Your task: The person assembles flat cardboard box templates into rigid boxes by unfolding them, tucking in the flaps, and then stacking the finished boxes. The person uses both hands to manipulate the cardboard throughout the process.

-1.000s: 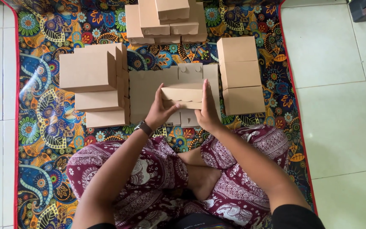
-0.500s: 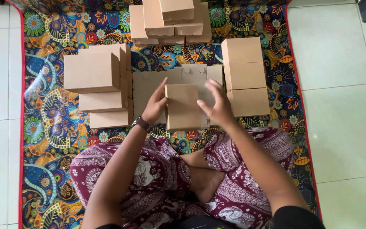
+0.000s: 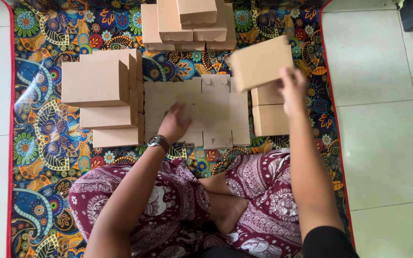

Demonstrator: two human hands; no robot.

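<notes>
Head view: right hand [image 3: 292, 91] grip clamps folded box [image 3: 262, 63] above box stack [image 3: 269, 112]; left hand [image 3: 174, 125] spread on flat cardboard [image 3: 201, 112].

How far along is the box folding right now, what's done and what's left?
Done: folded cardboard boxes sit stacked at left, at the top and at right. In hand: the right hand holds a folded box over the right stack, while the left hand rests on the flat box blanks. Left: those flat blanks, unfolded; how many cannot be told.
</notes>
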